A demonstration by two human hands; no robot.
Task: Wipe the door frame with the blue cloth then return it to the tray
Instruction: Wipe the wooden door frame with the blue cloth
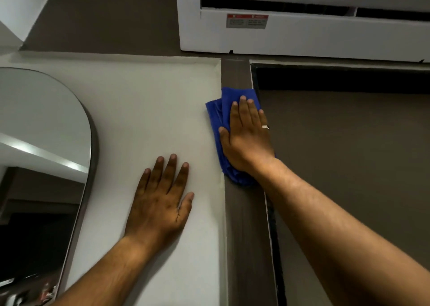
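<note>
The dark brown door frame (246,224) runs up the middle of the view, between a white wall and a brown door. My right hand (247,136) lies flat on the folded blue cloth (217,117) and presses it against the frame's upper part, a little below the top corner. The cloth sticks out above my fingertips, to the left of my hand, and below my wrist. My left hand (160,201) rests flat on the white wall to the left of the frame, fingers spread, holding nothing. No tray is in view.
A white air conditioner (302,36) hangs above the door. The brown door (349,166) fills the right side. A rounded mirror (41,154) with a dark rim hangs on the white wall (149,110) at the left.
</note>
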